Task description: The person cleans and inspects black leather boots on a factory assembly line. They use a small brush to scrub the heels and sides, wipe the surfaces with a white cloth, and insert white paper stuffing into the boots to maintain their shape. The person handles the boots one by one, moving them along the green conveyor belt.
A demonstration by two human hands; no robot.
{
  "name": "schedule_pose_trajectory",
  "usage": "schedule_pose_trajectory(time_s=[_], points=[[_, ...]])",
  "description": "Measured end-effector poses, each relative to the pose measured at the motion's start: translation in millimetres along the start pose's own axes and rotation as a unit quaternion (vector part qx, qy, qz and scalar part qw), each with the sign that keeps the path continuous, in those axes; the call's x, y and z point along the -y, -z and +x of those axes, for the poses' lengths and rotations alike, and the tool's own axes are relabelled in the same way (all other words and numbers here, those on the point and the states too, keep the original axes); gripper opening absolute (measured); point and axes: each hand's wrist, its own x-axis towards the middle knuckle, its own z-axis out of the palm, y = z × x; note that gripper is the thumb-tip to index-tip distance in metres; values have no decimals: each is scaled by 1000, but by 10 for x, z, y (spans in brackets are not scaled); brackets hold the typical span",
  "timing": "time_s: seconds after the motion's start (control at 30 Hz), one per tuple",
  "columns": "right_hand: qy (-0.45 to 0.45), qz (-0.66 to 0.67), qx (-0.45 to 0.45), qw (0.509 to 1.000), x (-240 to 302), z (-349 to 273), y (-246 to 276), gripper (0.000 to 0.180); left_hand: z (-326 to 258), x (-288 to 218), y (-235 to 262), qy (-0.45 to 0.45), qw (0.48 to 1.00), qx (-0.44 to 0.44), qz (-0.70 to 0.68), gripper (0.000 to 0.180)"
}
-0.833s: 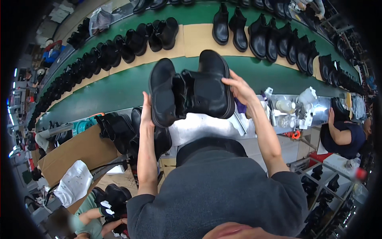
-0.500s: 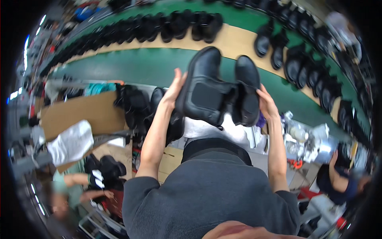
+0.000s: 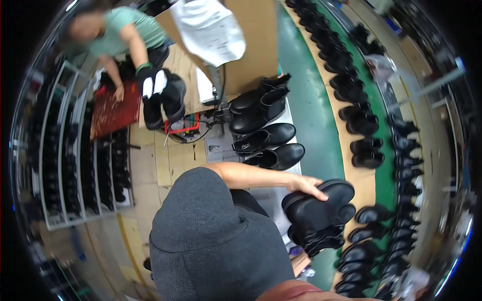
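Observation:
My left hand (image 3: 310,186) reaches out to the right and lies on top of a pair of black ankle boots (image 3: 321,213), holding them at chest height. The boots are pressed together, with their dark soles and toes showing. My grey-clad shoulder and chest (image 3: 211,236) fill the lower middle of the view. My right hand is hidden, somewhere under the boots or behind my body.
More black boots (image 3: 263,130) stand on a white table (image 3: 221,150) just beyond my arm. A green conveyor (image 3: 306,90) with rows of black boots (image 3: 366,125) runs along the right. A co-worker in a green shirt (image 3: 125,35) handles a boot (image 3: 160,95) at upper left. Racks of boots (image 3: 75,165) line the left.
The view has swung round to my left, so the conveyor now lies on the right. The boots have come down from in front of my face to chest height. My right hand has gone out of sight.

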Motion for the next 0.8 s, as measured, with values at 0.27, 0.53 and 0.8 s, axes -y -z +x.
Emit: schedule_pose_trajectory(time_s=[0.27,0.53,0.8], points=[[-124,-151,-23,981,-236,84,-209,71,-318,454,-183,58,973,-215,-54,114],[-186,-250,-78,947,-438,-31,-307,72,-142,826,6,122,964,-236,8,110],[-227,-350,-121,901,-449,-184,-230,74,-406,689,-259,54,850,-430,298,79]])
